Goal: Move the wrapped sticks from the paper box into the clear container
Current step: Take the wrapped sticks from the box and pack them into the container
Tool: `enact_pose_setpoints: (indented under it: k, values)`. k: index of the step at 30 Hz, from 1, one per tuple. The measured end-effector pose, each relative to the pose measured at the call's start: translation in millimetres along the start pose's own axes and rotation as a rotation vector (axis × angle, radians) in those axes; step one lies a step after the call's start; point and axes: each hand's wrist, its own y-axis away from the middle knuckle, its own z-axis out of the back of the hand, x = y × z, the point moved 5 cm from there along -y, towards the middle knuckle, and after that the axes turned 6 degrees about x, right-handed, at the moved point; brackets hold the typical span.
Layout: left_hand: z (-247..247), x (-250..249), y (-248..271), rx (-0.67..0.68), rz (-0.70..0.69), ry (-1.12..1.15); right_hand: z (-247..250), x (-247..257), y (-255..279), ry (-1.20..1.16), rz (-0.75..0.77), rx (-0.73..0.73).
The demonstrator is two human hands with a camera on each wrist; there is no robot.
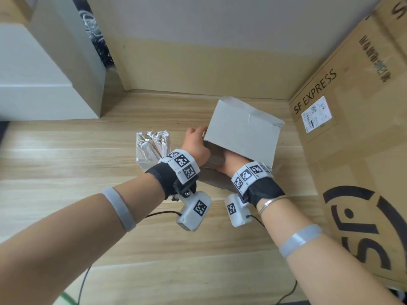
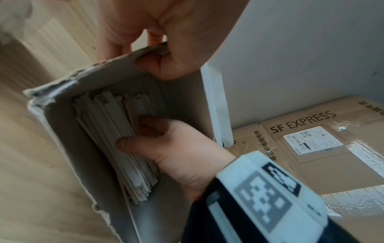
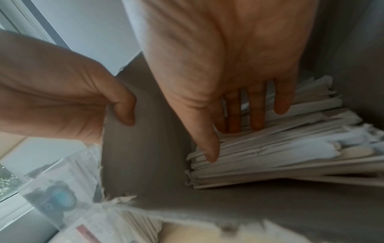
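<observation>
Left hand [image 1: 196, 143] on paper box [image 1: 243, 130] edge — right hand [image 1: 229, 162] inside

Seen from the left wrist: left hand [image 2: 166, 54] gripping the torn top edge of a grey paper box [image 2: 60, 131], thumb curled inside the wall. Right hand [image 2: 176, 151] reaching into the open box, thumb and fingers closed around a stack of paper-wrapped sticks [image 2: 108, 139] standing along the inner wall. Behind, a brown SF EXPRESS carton [image 2: 311, 148] on a wooden surface [image 2: 31, 180].
</observation>
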Motion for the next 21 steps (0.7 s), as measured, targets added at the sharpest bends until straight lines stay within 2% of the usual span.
enact_pose_setpoints:
  k: [3, 11, 21]
  values:
    - [0, 0, 2, 0.000, 0.004, 0.019, -3, 1, -3, 0.055, -0.033, -0.004]
    - [4, 5, 2, 0.017, 0.040, 0.037, -20, 8, -10, 0.227, -0.069, 0.203]
    - [6, 9, 3, 0.043, 0.073, 0.048, -25, 15, -13, 0.353, -0.077, 0.222]
